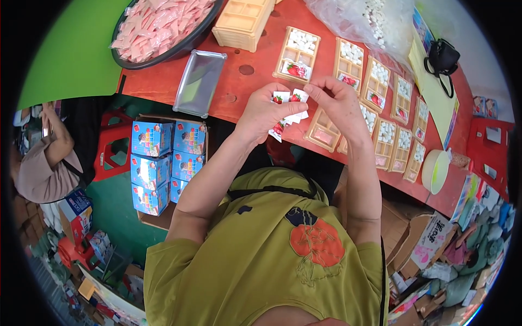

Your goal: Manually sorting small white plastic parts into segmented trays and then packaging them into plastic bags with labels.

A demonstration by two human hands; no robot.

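Note:
Over the table's near edge, my left hand point(260, 113) is closed on a fan of small white strawberry-printed packets point(279, 98). Whether these are cards or flat sachets is unclear. My right hand point(342, 106) pinches thumb and forefinger together at the upper corner of the fan, its other fingers curled. Just beyond the hands lies a beige compartment tray point(285, 56) with small white pieces and a strawberry packet in it. Beneath my right wrist, a tray point(322, 132) shows a pink packet; my arm partly covers the trays beside it.
More filled trays point(377, 81) stand in rows to the right, near a pale green bowl point(435, 171). A black tub point(123, 61) of pink packets, stacked empty trays point(239, 35) and a clear plastic case point(200, 81) occupy the left. Blue boxes point(152, 169) fill a carton below. Another person point(46, 163) sits at left.

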